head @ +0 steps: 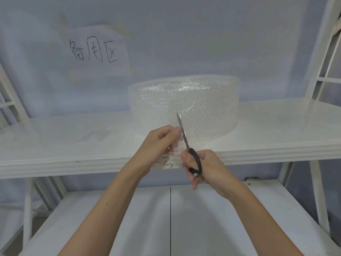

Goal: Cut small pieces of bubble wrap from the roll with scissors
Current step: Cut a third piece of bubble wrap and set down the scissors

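A wide roll of clear bubble wrap [184,102] stands on the white upper shelf [73,143]. A loose flap of the wrap hangs forward from the roll toward the shelf's front edge. My left hand [158,141] pinches that flap between thumb and fingers. My right hand [201,169] grips the black handles of the scissors [181,132]. The blades point up and away, closed or nearly closed against the flap, right beside my left fingertips.
A paper sign [96,52] with handwritten characters is taped to the wall behind the shelf. A faint clear piece of wrap [96,133] lies on the shelf at the left. A lower white shelf [129,218] lies below my arms. White frame posts [321,52] rise at both sides.
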Motion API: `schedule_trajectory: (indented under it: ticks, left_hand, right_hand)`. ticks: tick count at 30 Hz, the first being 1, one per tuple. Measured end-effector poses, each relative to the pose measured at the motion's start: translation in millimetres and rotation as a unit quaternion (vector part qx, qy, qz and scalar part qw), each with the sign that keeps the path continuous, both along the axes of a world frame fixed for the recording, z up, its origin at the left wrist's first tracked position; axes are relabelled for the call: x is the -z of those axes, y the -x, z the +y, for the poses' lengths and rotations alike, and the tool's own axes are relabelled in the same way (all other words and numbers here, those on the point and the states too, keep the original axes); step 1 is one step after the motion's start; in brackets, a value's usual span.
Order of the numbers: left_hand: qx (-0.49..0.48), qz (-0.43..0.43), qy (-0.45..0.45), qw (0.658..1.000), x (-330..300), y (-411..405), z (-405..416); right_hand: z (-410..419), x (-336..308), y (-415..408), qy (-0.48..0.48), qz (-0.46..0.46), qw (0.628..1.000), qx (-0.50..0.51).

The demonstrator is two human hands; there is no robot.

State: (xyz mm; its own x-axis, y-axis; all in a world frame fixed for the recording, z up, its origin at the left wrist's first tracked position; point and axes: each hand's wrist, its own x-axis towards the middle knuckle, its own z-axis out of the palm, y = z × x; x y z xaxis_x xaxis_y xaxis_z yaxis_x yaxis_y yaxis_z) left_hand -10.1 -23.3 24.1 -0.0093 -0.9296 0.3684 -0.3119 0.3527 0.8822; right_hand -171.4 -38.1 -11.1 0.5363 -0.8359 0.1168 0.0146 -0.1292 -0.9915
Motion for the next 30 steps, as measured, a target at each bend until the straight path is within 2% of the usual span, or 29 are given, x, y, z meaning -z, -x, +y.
schedule_trajectory:
  ticks: [8, 17, 30]
  left_hand:
    - [-0.016, -0.009, 0.02, 1.0, 4.0, 1.9, -2.1]
    - [-0.029, 0.021, 0.026, 0.999, 2.5, 1.1, 2.4]
    - [0.006, 0.005, 0.02, 1.0, 4.0, 1.1, 2.6]
  right_hand:
    - [3.6, -2.5, -0.3, -0.001, 0.004, 1.0, 0.0]
    - [8.4, -1.6, 4.0, 0.008, 0.03, 0.999, -0.006]
    - [8.1, -12.4, -2.6, 0.01, 0.022, 1.0, 0.005]
